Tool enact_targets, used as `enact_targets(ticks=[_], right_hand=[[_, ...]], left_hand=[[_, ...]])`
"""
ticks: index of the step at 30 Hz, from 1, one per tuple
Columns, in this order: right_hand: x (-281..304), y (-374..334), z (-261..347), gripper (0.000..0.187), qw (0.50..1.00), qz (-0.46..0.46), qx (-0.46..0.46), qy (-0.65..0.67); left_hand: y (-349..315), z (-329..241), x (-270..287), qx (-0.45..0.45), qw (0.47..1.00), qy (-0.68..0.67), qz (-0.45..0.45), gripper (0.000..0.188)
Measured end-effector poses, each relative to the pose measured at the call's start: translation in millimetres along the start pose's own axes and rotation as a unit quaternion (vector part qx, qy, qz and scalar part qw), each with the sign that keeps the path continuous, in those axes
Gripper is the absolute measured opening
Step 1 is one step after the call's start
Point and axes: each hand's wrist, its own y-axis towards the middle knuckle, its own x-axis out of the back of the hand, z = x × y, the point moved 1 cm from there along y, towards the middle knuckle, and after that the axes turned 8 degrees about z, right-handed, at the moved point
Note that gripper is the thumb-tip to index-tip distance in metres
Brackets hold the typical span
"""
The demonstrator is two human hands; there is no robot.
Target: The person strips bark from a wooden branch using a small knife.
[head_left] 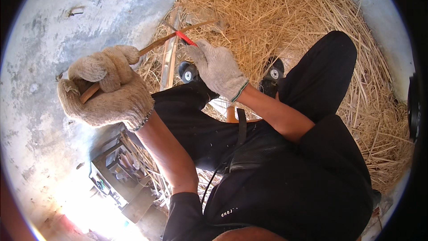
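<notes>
A view straight down from a person's head onto their own 2 gloved hands and lap. The person sits in black clothing with knees apart, black shoes (273,76) with round white marks resting on a wide bed of golden straw (285,13) that covers the upper and right part of the scene.

The left hand (107,87), in a knitted beige work glove, is closed in a fist around the near end of a long thin wooden stick (154,44). The stick runs from that fist up and to the right, over the straw, and ends near the top centre of the view.

The right hand (218,69), in the same kind of glove, is closed around a small tool with a red handle (185,38). The tool's tip meets the stick about midway along its length. Whether it has a blade cannot be told.

To the left lies a pale grey concrete floor (49,40), stained and rough. A flat wooden slat (169,58) lies at the edge of the straw, just beyond the hands. At the lower left, beside the person's left forearm, an open dark metal box (118,178) sits on the floor with small items inside, too unclear to name. Strong sunlight washes out the lower left corner.
</notes>
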Motion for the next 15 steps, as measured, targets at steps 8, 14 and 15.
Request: enact_targets(ticks=[8,14,15], right_hand=[[1.9,2.7,-18.8,0.03,0.995,-0.006,-0.01,-0.101],[-1.7,-6.1,-8.5,0.03,0.996,-0.005,0.031,-0.089],[-3.7,-1.4,-18.5,0.03,0.993,-0.005,0.006,-0.121]], left_hand=[[0.3,-2.2,18.9,0.008,0.997,-0.025,0.072,0.053],[0.6,-1.3,7.6,0.018,0.995,-0.047,0.086,0.052],[1.9,-2.7,11.0,0.024,0.992,-0.059,0.106,0.052]])
